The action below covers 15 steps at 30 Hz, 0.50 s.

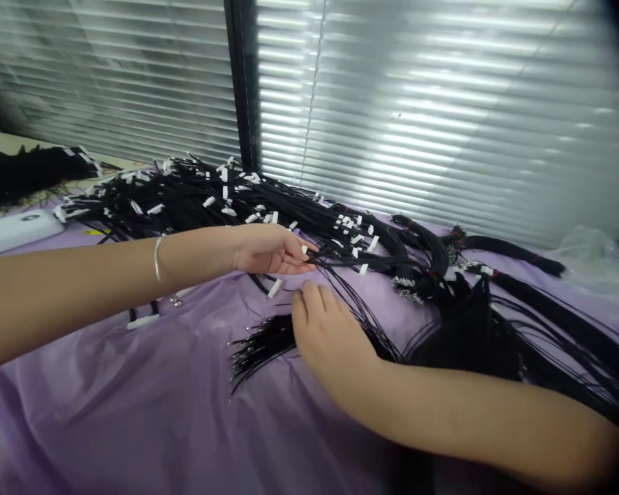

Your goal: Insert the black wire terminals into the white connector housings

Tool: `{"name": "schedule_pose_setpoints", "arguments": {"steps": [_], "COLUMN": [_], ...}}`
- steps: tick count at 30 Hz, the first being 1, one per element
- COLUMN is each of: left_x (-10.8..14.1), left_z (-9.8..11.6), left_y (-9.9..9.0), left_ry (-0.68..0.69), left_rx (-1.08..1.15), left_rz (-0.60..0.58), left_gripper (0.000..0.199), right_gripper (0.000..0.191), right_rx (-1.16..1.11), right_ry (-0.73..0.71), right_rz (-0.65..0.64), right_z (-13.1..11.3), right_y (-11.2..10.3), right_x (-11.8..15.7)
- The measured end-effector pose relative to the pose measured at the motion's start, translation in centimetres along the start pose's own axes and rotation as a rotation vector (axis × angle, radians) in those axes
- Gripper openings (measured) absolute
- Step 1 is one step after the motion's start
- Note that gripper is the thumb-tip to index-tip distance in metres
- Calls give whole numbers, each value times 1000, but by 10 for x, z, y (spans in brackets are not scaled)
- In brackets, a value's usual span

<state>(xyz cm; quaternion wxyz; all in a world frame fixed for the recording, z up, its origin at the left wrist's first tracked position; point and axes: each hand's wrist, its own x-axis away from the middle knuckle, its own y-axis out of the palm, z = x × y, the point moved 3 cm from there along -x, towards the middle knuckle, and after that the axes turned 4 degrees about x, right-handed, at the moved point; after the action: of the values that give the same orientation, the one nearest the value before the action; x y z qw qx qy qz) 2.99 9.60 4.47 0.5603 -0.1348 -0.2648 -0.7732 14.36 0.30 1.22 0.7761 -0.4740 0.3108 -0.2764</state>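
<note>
Left hand (271,251) pinches thin black cables (361,260) with white tags (373,243); right hand (330,337) curls beside loose strands (263,344) on crinkled lilac plastic (134,419), grip unclear

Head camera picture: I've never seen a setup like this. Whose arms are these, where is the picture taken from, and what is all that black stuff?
There is no machine here. These are a person's own bare arms, seen from a camera worn on their head, looking forward and down. The black stuff is wires, many with small white tags, heaped on a purple sheet. The left hand, with a bangle on its wrist, reaches into the wires. Its fingertips touch some strands, but I cannot tell whether it grips them. The right hand lies open beside a bunch of loose wire ends. Window blinds stand behind.
</note>
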Motion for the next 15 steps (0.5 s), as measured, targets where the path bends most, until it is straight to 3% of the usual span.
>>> {"name": "schedule_pose_setpoints", "arguments": {"steps": [3, 9, 15], "left_x": [-5, -12, -6], "left_z": [4, 1, -12], "left_y": [5, 8, -2], "left_ry": [11, 95, 242], "left_rx": [18, 7, -50], "left_rz": [-40, -39, 23], "left_gripper": [23, 30, 34], "right_gripper": [43, 27, 18], "right_rx": [-19, -101, -196], "right_ry": [28, -23, -198], "right_rz": [-104, -192, -202], "right_z": [5, 13, 18], "right_y": [8, 3, -1], "right_x": [-3, -7, -7]}}
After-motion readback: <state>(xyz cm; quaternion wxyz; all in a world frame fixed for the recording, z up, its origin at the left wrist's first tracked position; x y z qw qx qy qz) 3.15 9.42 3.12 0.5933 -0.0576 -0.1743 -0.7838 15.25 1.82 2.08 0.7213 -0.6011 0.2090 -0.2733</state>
